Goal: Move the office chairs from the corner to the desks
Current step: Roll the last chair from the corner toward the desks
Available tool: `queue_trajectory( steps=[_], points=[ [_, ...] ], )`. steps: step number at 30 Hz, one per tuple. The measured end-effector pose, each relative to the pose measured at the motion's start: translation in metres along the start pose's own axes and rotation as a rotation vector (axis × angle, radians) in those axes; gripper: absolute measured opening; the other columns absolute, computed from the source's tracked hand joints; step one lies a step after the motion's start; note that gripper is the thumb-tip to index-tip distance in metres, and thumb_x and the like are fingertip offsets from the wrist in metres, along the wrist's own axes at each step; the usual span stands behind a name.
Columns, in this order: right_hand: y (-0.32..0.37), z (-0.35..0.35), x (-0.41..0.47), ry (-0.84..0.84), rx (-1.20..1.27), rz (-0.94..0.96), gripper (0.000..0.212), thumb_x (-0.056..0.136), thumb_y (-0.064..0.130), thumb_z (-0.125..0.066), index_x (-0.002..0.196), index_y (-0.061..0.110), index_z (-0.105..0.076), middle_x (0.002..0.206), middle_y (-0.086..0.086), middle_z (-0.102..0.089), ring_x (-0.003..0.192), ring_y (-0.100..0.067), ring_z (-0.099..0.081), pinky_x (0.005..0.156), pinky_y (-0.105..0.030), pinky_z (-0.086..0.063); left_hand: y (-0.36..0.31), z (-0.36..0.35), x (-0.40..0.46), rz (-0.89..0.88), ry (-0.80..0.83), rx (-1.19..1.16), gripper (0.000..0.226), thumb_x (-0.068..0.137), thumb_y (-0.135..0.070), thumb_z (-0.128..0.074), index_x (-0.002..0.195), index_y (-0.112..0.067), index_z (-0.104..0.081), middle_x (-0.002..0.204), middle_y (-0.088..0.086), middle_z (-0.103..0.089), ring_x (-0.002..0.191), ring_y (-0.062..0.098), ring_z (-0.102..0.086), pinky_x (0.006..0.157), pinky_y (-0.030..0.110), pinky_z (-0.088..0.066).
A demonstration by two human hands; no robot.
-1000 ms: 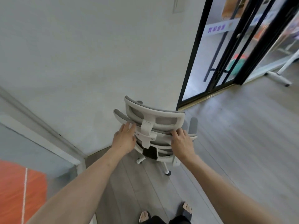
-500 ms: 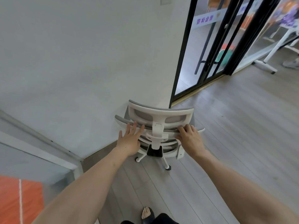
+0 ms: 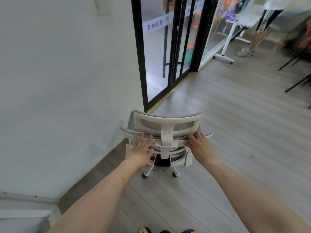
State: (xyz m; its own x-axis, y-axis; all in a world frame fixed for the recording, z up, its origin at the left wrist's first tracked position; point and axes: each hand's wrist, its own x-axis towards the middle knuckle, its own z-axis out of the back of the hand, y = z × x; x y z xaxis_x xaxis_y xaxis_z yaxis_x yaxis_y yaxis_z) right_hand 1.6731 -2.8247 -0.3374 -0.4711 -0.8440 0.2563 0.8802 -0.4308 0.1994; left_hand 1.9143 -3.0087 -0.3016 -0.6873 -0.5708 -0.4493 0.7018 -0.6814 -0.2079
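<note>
A white office chair with grey mesh back and headrest stands on casters near the wall corner, its back toward me. My left hand presses flat with spread, straight fingers against the left side of the backrest's top edge. My right hand rests on the right side of the same edge, fingers bent over the rim. The seat is hidden behind the backrest.
A white wall runs along the left. Black-framed glass sliding doors stand ahead. A white desk on a wheeled leg and a standing person's legs are at the far right, with dark chair legs beyond. Grey wood floor spreads right.
The chair has turned and rolled away from the wall toward the open floor. My view has swung right, bringing the desk and person into sight. My left fingers have straightened.
</note>
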Motion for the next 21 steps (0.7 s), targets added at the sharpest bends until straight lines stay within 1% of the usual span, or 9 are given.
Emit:
queue_trajectory(
  steps=[3,6,11,14,15,17,19,21],
  points=[
    [-0.043,0.014,-0.018,-0.044,-0.003,-0.049,0.02,0.091,0.028,-0.073,0.102,0.015,-0.062,0.099,-0.005,-0.058,0.085,-0.028,-0.05,0.071,-0.037,-0.045,-0.044,0.0,0.017,-0.057,0.013,0.032,0.061,0.107,-0.053,-0.017,0.158,-0.049,0.017,0.166,-0.007,0.031,0.153,0.025,0.029,0.122,0.067,-0.001],
    [-0.086,0.021,-0.044,-0.1,0.015,-0.137,0.021,0.09,0.024,-0.075,0.104,0.014,-0.062,0.099,-0.005,-0.057,0.087,-0.029,-0.049,0.075,-0.042,-0.049,-0.091,-0.004,0.032,-0.113,0.007,0.054,0.059,0.107,-0.056,-0.015,0.158,-0.051,0.014,0.167,-0.008,0.029,0.154,0.023,0.028,0.122,0.067,-0.001],
    [-0.162,0.035,-0.082,-0.172,0.071,-0.272,0.027,0.088,0.018,-0.078,0.11,0.014,-0.064,0.103,-0.005,-0.055,0.093,-0.03,-0.052,0.081,-0.043,-0.05,-0.18,-0.007,0.059,-0.211,0.036,0.078,0.058,0.106,-0.058,-0.014,0.158,-0.052,0.011,0.166,-0.011,0.03,0.152,0.018,0.03,0.122,0.068,0.002],
    [-0.207,0.048,-0.106,-0.22,0.065,-0.344,0.027,0.089,0.019,-0.077,0.114,0.015,-0.065,0.107,-0.005,-0.056,0.096,-0.031,-0.051,0.084,-0.042,-0.05,-0.236,-0.01,0.077,-0.27,0.062,0.099,0.059,0.105,-0.062,-0.015,0.158,-0.054,0.011,0.164,-0.013,0.032,0.152,0.018,0.031,0.122,0.068,0.002],
    [-0.222,0.052,-0.114,-0.238,0.059,-0.37,0.028,0.09,0.018,-0.076,0.115,0.015,-0.066,0.109,-0.006,-0.057,0.098,-0.032,-0.051,0.088,-0.043,-0.049,-0.256,-0.011,0.082,-0.289,0.073,0.108,0.059,0.105,-0.063,-0.014,0.157,-0.054,0.011,0.163,-0.014,0.033,0.151,0.017,0.031,0.122,0.068,0.002],
    [-0.25,0.06,-0.13,-0.268,0.036,-0.412,0.032,0.091,0.014,-0.074,0.122,0.016,-0.065,0.116,-0.006,-0.058,0.105,-0.035,-0.052,0.1,-0.048,-0.046,-0.295,-0.013,0.092,-0.331,0.092,0.139,0.06,0.104,-0.065,-0.013,0.157,-0.054,0.012,0.16,-0.015,0.035,0.151,0.017,0.031,0.122,0.068,0.003],
    [-0.277,0.07,-0.145,-0.282,-0.001,-0.439,0.04,0.091,0.007,-0.072,0.129,0.015,-0.062,0.125,-0.008,-0.057,0.116,-0.036,-0.052,0.108,-0.052,-0.041,-0.334,-0.016,0.104,-0.37,0.113,0.156,0.06,0.104,-0.066,-0.014,0.157,-0.054,0.012,0.159,-0.015,0.036,0.15,0.017,0.031,0.122,0.068,0.003],
    [-0.303,0.079,-0.163,-0.28,-0.03,-0.48,0.05,0.09,0.001,-0.068,0.137,0.013,-0.058,0.136,-0.014,-0.053,0.131,-0.039,-0.047,0.114,-0.055,-0.037,-0.374,-0.018,0.118,-0.409,0.139,0.178,0.059,0.104,-0.064,-0.014,0.156,-0.055,0.013,0.161,-0.014,0.037,0.15,0.017,0.032,0.122,0.069,0.003]
  ],
)
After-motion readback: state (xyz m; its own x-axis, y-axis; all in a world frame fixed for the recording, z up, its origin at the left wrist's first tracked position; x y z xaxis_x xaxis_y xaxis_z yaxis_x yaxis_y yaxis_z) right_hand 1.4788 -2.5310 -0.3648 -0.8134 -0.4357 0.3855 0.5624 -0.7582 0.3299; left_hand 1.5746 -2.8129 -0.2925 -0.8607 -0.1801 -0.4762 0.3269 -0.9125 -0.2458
